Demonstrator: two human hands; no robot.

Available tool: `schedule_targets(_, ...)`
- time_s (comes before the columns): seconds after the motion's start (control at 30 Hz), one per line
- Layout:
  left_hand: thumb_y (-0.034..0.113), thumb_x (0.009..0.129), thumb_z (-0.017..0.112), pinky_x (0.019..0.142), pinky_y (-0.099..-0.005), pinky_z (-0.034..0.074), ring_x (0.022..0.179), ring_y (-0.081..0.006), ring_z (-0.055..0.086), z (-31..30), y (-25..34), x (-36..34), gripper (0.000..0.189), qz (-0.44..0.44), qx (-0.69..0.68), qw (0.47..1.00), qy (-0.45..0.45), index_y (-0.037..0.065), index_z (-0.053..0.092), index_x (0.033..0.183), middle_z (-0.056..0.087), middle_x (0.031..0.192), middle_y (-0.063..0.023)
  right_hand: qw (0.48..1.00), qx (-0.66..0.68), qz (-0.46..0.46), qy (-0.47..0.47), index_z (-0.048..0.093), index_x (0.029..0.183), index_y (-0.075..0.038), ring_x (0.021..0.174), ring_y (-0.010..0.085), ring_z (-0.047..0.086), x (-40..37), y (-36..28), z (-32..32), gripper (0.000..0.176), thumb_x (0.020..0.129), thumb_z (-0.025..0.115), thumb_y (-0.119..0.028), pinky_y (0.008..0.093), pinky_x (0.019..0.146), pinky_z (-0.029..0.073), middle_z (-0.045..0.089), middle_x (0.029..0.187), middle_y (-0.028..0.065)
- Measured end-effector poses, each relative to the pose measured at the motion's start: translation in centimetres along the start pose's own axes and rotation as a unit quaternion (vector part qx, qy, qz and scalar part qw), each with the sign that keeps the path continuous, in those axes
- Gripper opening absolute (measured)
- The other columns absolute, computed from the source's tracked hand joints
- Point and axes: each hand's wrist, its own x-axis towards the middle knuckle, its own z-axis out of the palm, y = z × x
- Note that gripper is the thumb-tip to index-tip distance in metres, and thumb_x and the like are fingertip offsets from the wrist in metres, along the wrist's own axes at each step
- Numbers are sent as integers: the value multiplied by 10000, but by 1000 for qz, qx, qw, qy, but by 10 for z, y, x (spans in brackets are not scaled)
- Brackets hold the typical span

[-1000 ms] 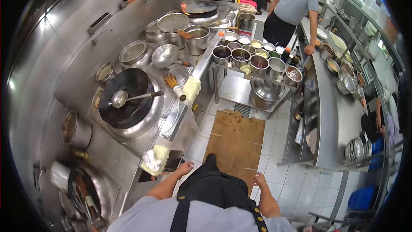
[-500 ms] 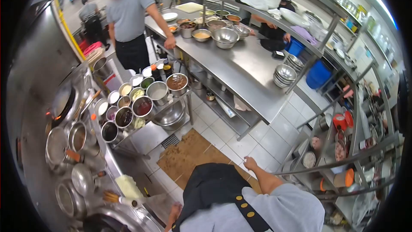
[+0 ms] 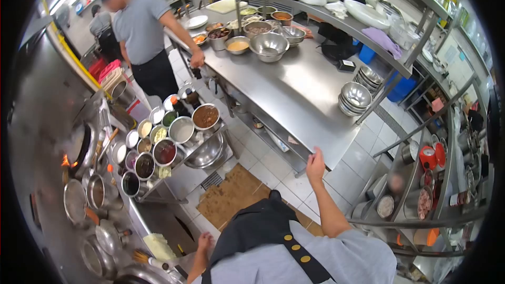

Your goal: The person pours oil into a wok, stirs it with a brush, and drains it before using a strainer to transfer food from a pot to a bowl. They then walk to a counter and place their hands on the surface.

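My right hand [image 3: 315,167] is raised at the end of a bent arm, beside the near corner of the steel prep table [image 3: 294,113]. Nothing shows in it; its fingers are loosely bent, one pointing up. Low at my left side, my left hand [image 3: 205,241] hangs near the cooking line, fingers relaxed and partly curled, with no object visible in it. A folded pale cloth [image 3: 159,246] lies on the stove edge to its left. Below me are my dark apron [image 3: 252,226] and a brown floor mat [image 3: 231,192].
A rack of seasoning pots [image 3: 164,152] stands ahead left. On the stove sit pans and a lidded pot [image 3: 108,236], with a flame [image 3: 68,161] behind. Steel bowls [image 3: 355,96] are stacked on the table. A co-worker [image 3: 144,31] stands at its far end. Shelving [image 3: 415,179] lines the right.
My right hand has risen and moved forward towards the table corner. My left hand has come further into view. The view has shifted, and the co-worker's head has turned.
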Motion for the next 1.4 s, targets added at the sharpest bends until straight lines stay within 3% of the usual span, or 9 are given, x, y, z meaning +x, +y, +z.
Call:
schedule_targets(0.13,251,882,589,608,-326,520,652,-183,625,43,8,-4,269,90,203,974,-43,98,648,1097,668,801,-94,982,-171,-35,73,441,1324,-26,1189,373,438,92,40,-25,508,864,604,-166,469,989,368,453,1295,227)
schedule_targets(0.43,306,863,607,661,-361,523,707,-219,661,78,98,36,275,180,330,927,13,84,699,997,690,804,-133,970,-242,-12,-2,464,1320,-36,1287,385,351,134,98,-30,511,867,602,-229,503,1082,278,404,1368,227)
schedule_targets(0.57,363,847,596,746,-418,514,805,-295,679,111,201,48,335,35,418,908,-14,56,710,921,690,818,-177,979,-201,2,13,460,1329,-45,1292,397,343,133,110,-31,519,863,612,-216,528,1075,272,405,1369,221)
schedule_targets(0.67,327,818,577,784,-487,487,835,-405,628,145,268,72,314,166,508,845,7,38,693,856,665,839,-215,983,-184,4,21,463,1329,-49,1300,400,338,129,102,-35,520,859,615,-210,543,1081,259,405,1373,214)
schedule_targets(0.8,252,805,577,642,-518,468,716,-434,590,219,375,94,263,396,506,766,4,9,595,705,614,718,-227,963,-258,68,24,472,1315,-45,1312,415,325,126,97,-25,488,875,581,-225,559,1086,241,397,1386,230)
schedule_targets(0.87,182,730,630,707,-514,472,786,-409,605,257,417,106,165,392,497,773,-32,19,615,740,629,782,-217,957,-274,85,37,470,1319,-50,1319,418,317,125,97,-19,487,879,574,-231,565,1087,237,391,1395,230)
schedule_targets(1.07,52,723,592,751,-470,453,878,-347,547,368,526,111,170,659,418,619,-89,75,560,888,557,856,-137,955,-275,98,44,468,1331,-78,1339,408,305,123,93,-19,508,871,583,-258,569,1095,224,376,1419,219)
schedule_targets(1.23,120,757,618,957,-497,384,1175,-361,464,424,587,122,403,720,370,572,-128,88,567,1155,522,1207,-173,931,-332,137,58,471,1334,-101,1339,408,310,123,87,-14,513,873,569,-304,609,1062,251,368,1430,217)
schedule_targets(1.4,191,788,615,1055,-520,301,1295,-390,364,455,622,156,486,707,393,581,-89,98,521,1256,428,1365,-204,933,-323,147,58,473,1334,-117,1346,397,308,124,98,-11,513,880,558,-338,623,1024,292,365,1435,215)
